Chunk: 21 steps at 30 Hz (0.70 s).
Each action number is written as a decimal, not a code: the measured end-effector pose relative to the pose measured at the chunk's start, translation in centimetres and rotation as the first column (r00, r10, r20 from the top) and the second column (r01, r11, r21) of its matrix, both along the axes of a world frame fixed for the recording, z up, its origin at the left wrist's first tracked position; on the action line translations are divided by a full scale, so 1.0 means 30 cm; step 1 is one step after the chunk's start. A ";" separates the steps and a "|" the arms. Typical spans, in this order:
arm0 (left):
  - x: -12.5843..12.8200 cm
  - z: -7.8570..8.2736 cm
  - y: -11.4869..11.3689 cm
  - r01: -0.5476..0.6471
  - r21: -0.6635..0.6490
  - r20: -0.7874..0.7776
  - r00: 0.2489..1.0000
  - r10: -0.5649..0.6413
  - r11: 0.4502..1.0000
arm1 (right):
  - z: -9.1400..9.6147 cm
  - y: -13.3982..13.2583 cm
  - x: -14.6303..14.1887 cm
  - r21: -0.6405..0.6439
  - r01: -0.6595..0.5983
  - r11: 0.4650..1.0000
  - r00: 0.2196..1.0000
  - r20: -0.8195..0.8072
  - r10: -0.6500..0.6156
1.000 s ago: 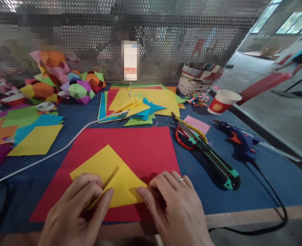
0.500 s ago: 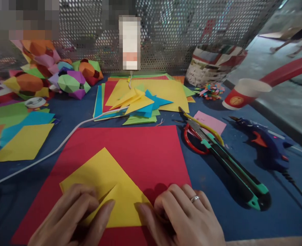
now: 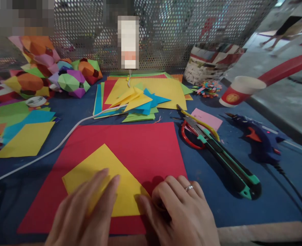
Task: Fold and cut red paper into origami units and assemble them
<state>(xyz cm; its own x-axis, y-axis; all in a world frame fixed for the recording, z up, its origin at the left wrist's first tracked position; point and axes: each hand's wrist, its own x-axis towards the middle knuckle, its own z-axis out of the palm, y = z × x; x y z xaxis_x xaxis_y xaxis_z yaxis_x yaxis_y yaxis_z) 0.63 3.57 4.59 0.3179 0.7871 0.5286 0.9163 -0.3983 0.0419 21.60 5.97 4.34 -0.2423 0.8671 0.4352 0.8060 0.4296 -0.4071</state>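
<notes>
A folded yellow sheet of paper [image 3: 125, 186] lies on a large red sheet [image 3: 151, 150], one corner pointing away from me. My left hand [image 3: 84, 208] rests over its left part, fingers stretched out and a little blurred, the thumb beside the forefinger. At the yellow paper's right corner my right hand [image 3: 184, 208], wearing a silver ring, is closed, the corner between its thumb and curled fingers. Part of the yellow sheet's left side is hidden under my left hand.
Right of the red sheet lie a utility knife [image 3: 225, 164], scissors [image 3: 192, 141], a pink paper [image 3: 207, 119] and a glue gun [image 3: 263, 136]. A paper cup [image 3: 239, 92] stands behind. A white cable [image 3: 71, 133] crosses the left; paper sheets [image 3: 166, 90] and folded shapes [image 3: 71, 82] sit farther back.
My left hand has moved slightly right and its fingers have straightened over the yellow paper. The raised fold by its thumb no longer shows. My right hand stays at the corner.
</notes>
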 end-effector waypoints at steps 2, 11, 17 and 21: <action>0.021 0.004 0.003 0.170 -0.033 -0.109 0.979 -0.173 0.985 | 0.007 -0.003 -0.006 -0.008 0.010 1.000 1.000 -0.017 -0.010; 0.016 0.015 -0.016 -0.019 -0.101 0.091 0.995 0.028 0.995 | 0.038 -0.024 -0.004 0.004 -0.069 0.998 0.975 -0.210 0.068; -0.034 0.038 -0.014 0.166 -0.217 0.306 0.947 -0.094 0.962 | 0.037 -0.053 0.058 0.042 -0.130 0.991 0.964 -0.229 0.136; -0.043 0.037 -0.010 0.207 -0.258 0.358 0.928 -0.106 0.944 | 0.034 -0.066 0.087 0.006 -0.099 0.995 0.969 -0.226 0.098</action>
<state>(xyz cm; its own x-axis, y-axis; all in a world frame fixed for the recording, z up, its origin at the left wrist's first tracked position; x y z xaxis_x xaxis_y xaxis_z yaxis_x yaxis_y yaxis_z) -0.65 3.26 5.71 0.2941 0.8746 0.3854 0.7547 -0.4599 0.4679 24.21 3.98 5.36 -0.2227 0.8464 0.4837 0.6467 0.4995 -0.5764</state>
